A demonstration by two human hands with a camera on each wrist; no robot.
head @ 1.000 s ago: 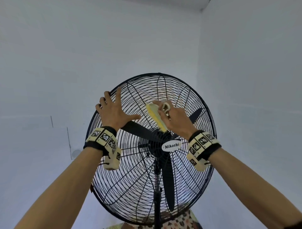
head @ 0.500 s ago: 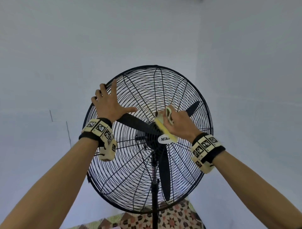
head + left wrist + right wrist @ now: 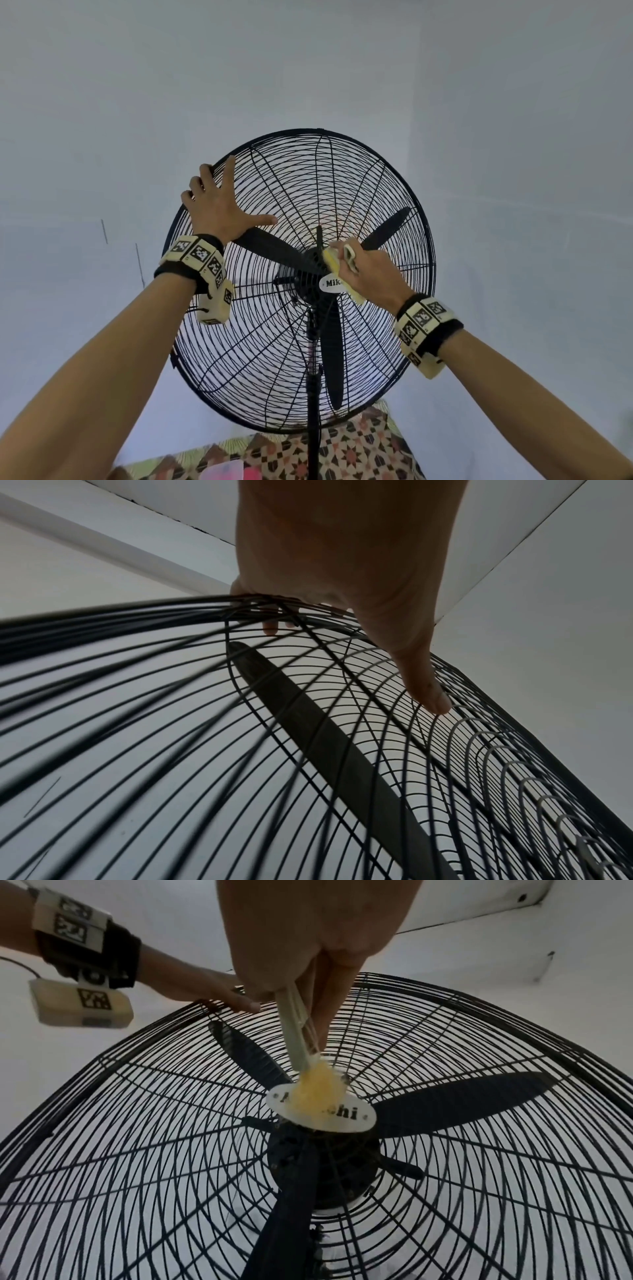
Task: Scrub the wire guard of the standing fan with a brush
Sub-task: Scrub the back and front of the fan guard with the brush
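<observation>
A black standing fan with a round wire guard (image 3: 383, 192) fills the middle of the head view, with three dark blades behind the wires. My left hand (image 3: 219, 209) lies spread flat on the guard's upper left, its thumb (image 3: 428, 696) stretched along the wires (image 3: 479, 750). My right hand (image 3: 370, 270) grips a cream-handled brush (image 3: 334, 262) with yellow bristles. The bristles (image 3: 320, 1085) press on the white oval name badge (image 3: 346, 1118) at the guard's (image 3: 479, 1031) centre. The brush handle (image 3: 296, 1031) runs up into my fist.
The fan's black pole (image 3: 312, 411) goes down to a patterned cloth (image 3: 356, 448) below. Pale walls meet in a corner behind the fan. A pink object (image 3: 222, 474) lies at the bottom edge.
The brush has moved down the guard from above the hub onto the name badge. My left hand has kept its place on the upper left wires.
</observation>
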